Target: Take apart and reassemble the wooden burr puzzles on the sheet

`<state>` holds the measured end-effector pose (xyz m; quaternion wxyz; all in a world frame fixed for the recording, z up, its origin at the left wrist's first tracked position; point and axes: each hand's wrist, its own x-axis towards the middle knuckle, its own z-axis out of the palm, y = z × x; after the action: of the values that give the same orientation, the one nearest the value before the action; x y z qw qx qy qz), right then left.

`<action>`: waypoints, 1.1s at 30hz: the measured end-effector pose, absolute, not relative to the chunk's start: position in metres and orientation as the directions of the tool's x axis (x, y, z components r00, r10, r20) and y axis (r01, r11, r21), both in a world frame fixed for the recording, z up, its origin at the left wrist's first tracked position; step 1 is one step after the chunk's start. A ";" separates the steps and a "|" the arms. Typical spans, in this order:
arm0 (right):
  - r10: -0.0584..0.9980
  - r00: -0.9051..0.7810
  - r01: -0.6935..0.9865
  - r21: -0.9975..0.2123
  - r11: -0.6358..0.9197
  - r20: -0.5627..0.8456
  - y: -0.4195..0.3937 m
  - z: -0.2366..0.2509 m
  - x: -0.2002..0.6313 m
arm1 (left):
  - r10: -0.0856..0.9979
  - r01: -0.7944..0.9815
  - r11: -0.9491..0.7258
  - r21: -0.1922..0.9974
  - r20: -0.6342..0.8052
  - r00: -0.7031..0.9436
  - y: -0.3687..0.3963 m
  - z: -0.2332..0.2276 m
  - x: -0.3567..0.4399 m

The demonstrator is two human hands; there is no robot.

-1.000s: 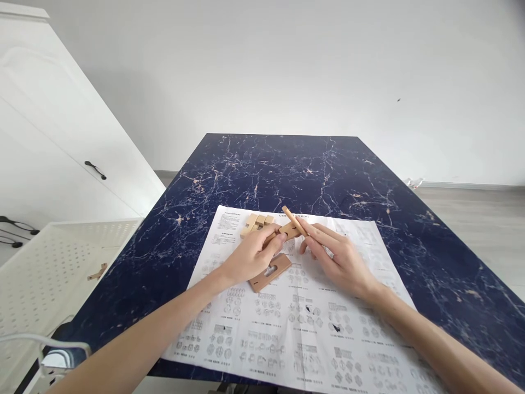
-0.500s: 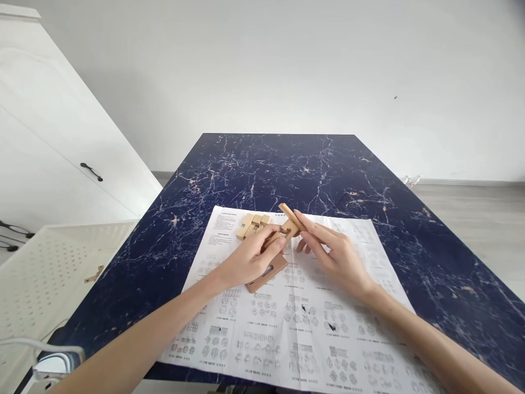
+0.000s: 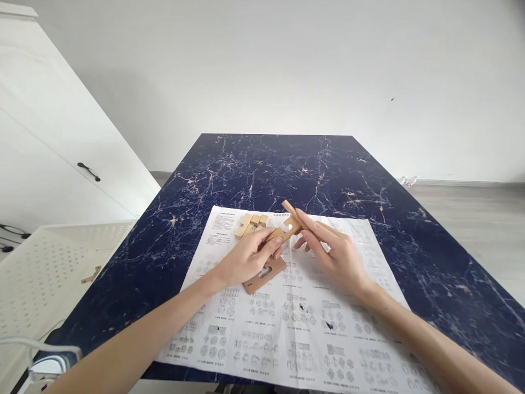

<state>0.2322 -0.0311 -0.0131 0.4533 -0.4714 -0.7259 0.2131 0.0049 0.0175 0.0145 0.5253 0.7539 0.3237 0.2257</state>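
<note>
In the head view, the left hand (image 3: 251, 256) grips a notched piece (image 3: 293, 225) between thumb and fingers. The right hand (image 3: 338, 249) pinches a bar (image 3: 289, 207), which slants across the notched piece's far end; I cannot tell whether the two are joined. Both pieces are held up over the upper middle of a printed sheet (image 3: 287, 345). Below the left hand, a slotted plate (image 3: 254, 284) lies on the sheet, partly covered by the hand. Just beyond the left hand sits a cluster of pale blocks (image 3: 251, 221). The sheet, creased and marked with dark spots, lies on a blue, white-veined table (image 3: 266, 175). At the left stand a perforated white surface (image 3: 35, 262), a small wooden piece (image 3: 91, 275) near the table's edge, and a cabinet (image 3: 61, 126).
</note>
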 end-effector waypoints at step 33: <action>0.767 -0.121 0.529 -0.613 0.587 0.630 -0.036 -0.002 0.226 | 0.809 0.222 -0.209 0.953 0.040 0.587 0.016 0.013 0.008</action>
<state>0.2256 -0.0358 -0.0023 0.4975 -0.4384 -0.7388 0.1199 0.0082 0.0161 0.0133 0.5188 0.7241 0.3557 0.2827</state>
